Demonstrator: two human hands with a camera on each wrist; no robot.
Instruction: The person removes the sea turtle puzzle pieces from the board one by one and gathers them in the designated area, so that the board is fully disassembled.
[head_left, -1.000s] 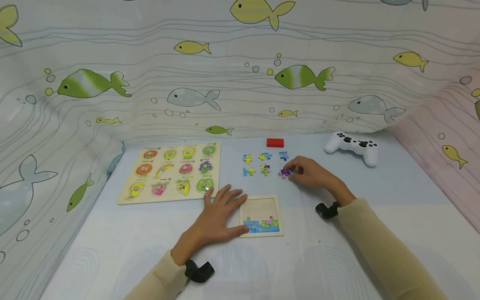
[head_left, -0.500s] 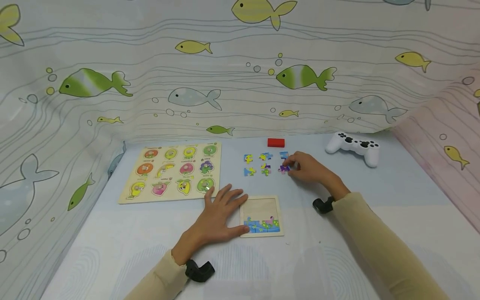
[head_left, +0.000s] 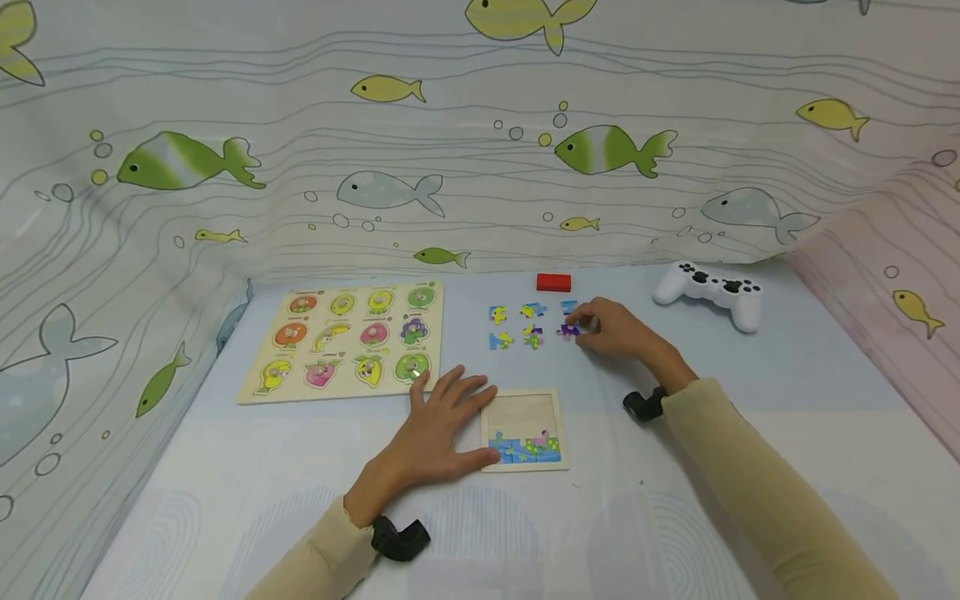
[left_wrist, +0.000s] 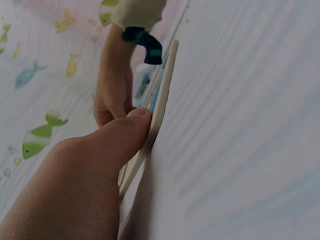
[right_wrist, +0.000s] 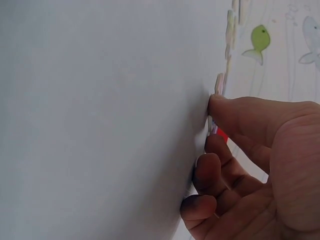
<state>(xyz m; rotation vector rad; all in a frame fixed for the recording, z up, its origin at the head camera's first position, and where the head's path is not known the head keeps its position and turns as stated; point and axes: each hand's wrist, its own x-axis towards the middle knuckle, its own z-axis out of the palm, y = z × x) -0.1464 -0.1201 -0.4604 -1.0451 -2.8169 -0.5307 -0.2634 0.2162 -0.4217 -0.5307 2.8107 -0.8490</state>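
Observation:
My left hand (head_left: 433, 435) lies with spread fingers at the left side of a small wooden puzzle tray (head_left: 522, 469). Its thumb rests on the tray's near left corner, as the left wrist view also shows at the tray rim (left_wrist: 162, 102). Joined blue and green puzzle pieces (head_left: 523, 450) fill the tray's lower part. Beyond it, my right hand (head_left: 621, 332) pinches a purple puzzle piece (head_left: 567, 330) between thumb and fingers, low over the table. Just behind is a blue piece (head_left: 569, 307), partly covered by the fingers. In the right wrist view, the hand (right_wrist: 250, 165) mostly hides the held piece.
Several loose puzzle pieces (head_left: 533, 336) lie in two rows left of the right hand. A red block (head_left: 553, 282) sits behind them. To the left is a fruit knob-puzzle board (head_left: 352, 340). A white game controller (head_left: 708, 293) lies at the back right, before the fish-print curtain (head_left: 480, 142).
My right hand has slid the purple piece slightly away from me, nearer the blue piece behind it. My left hand stays on the tray. The head view has tilted a little.

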